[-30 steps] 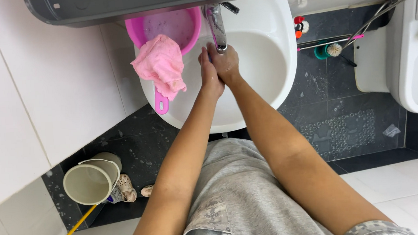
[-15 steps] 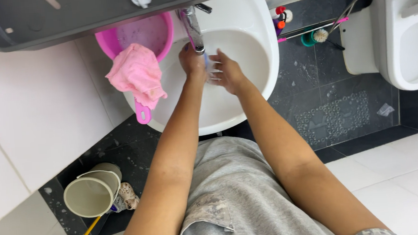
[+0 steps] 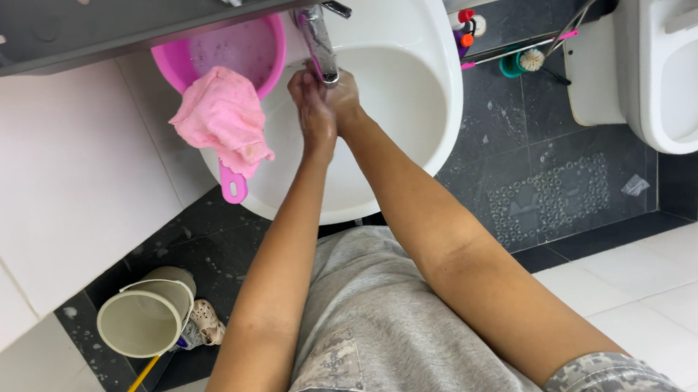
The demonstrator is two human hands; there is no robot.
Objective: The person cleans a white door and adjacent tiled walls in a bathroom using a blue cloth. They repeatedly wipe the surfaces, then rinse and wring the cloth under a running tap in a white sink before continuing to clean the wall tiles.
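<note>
From the head view, the left hand (image 3: 313,112) and the right hand (image 3: 342,98) are pressed palm against palm under the spout of the chrome tap (image 3: 319,42), over the bowl of the white basin (image 3: 407,94); each grip is closed on the other hand and holds no object, and whether water runs I cannot tell. The tap, at twelve o'clock from the hands, looks rigid, smooth and likely slippery when wet, so its small lever at the top is the natural place to take hold. At nine o'clock from the hands, a pink cloth (image 3: 223,119) hangs over the rim of a pink dipper (image 3: 224,53) that rests on the basin's edge; the cloth looks soft, limp and light, easily pinched anywhere along a fold, while the dipper is stiff plastic, best held by its handle. A beige bucket (image 3: 146,316) stands on the dark floor at seven o'clock, and a white toilet (image 3: 684,74) sits at three o'clock.
</note>
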